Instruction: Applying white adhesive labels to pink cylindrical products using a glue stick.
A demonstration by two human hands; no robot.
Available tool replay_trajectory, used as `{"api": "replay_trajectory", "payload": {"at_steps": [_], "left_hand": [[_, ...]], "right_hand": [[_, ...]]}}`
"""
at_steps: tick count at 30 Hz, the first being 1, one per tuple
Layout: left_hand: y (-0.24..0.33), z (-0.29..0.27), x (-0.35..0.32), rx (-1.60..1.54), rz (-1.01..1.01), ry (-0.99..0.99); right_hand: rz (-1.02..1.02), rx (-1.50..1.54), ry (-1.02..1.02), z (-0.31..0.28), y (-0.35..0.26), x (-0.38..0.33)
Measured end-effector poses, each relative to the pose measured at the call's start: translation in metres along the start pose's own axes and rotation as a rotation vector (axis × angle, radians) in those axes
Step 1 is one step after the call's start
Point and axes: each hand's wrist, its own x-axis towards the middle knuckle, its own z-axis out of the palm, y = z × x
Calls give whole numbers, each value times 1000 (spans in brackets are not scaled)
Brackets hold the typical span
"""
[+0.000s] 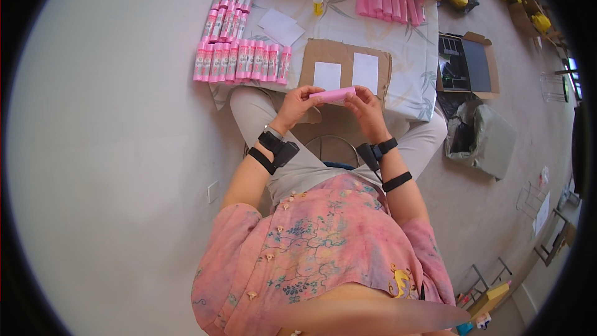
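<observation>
The fingers of the left hand pinch one end of a plain pink cylindrical tube, and the fingers of the right hand are clamped on its other end. The tube lies nearly level between both hands, its long axis running left to right, the right end a little higher. It is held in the air just above the near edge of a flat brown cardboard sheet bearing two white rectangular labels. The cardboard rests on a low bench covered in a pale leaf-patterned cloth. Rows of labelled pink tubes lie to the left, more plain pink tubes farther back, beside a small yellow bottle with a white cap.
</observation>
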Motion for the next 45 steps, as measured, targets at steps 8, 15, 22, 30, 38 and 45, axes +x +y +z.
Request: {"api": "replay_trajectory", "payload": {"at_steps": [8,15,22,30,38,45], "left_hand": [[11,-22,36,-102,-230,63],[0,-14,53,112,-121,305],[-14,-19,54,288,18,360],[6,-8,48,950,213,402],[8,-3,39,1033,595,228],[9,-3,41,1058,591,166]], "right_hand": [[218,-127,32,-5,-4,29],[250,28,224,2,13,48],[223,2,219,1,21,54],[217,-29,309,5,22,59],[231,-33,327,14,18,58],[230,-70,312,12,19,58]]}}
